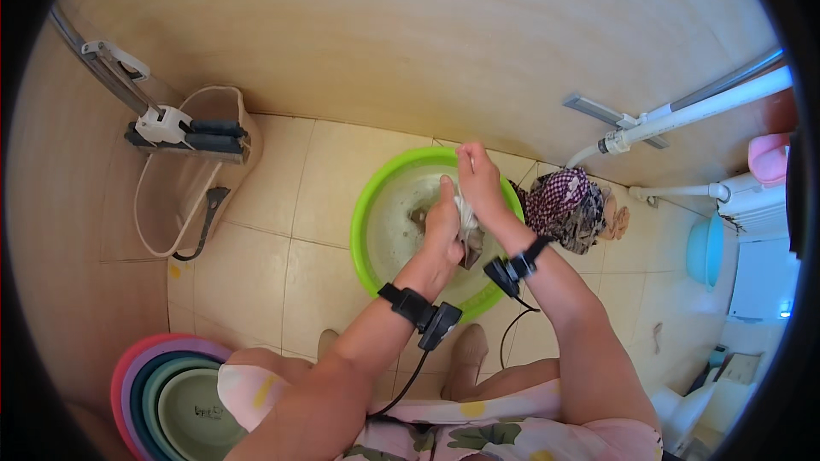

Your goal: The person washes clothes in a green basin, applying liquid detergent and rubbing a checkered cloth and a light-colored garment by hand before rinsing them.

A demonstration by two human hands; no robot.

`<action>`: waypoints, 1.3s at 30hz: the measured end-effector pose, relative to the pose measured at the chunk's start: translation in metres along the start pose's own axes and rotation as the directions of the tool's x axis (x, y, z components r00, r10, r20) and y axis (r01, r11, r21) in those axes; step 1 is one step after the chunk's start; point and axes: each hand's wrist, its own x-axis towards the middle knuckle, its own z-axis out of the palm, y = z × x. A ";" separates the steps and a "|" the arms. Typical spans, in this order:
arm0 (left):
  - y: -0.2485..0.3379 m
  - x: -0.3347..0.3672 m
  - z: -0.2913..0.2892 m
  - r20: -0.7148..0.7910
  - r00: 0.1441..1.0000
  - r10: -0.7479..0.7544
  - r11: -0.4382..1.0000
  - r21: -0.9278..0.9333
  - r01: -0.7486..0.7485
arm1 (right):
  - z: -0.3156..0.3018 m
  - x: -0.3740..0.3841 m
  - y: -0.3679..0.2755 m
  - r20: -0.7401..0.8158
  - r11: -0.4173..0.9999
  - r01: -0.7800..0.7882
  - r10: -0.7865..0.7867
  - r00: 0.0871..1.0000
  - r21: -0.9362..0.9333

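Observation:
A lime-green basin with cloudy water stands on the tiled floor in front of me. Over it, my left hand and my right hand are close together, both closed on a wet white and grey-brown cloth. The cloth hangs bunched between them, its lower end dangling above the water. More dark fabric seems to lie in the water left of my left hand, but its shape is unclear. Each of my wrists wears a black strap with a small device and cable.
Right of the basin lies a heap of patterned clothes. A beige bucket with a sponge mop stands at the left. Nested coloured basins are at the lower left. White pipes and a light-blue basin are at the right.

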 end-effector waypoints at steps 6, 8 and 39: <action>-0.009 0.042 -0.080 0.391 0.829 0.400 0.871 0.120 -0.476 | 0.005 -0.053 -0.070 0.298 0.952 0.286 -0.305 0.904 0.108; -0.019 -0.015 -0.004 -0.053 0.998 -0.034 0.996 -0.088 0.030 | 0.007 -0.010 -0.009 0.173 0.996 0.000 0.015 0.985 -0.089; 0.067 -0.005 -0.049 0.415 0.909 -0.045 0.355 0.857 -0.374 | -0.081 -0.011 0.023 0.598 0.329 -0.585 0.073 0.798 0.741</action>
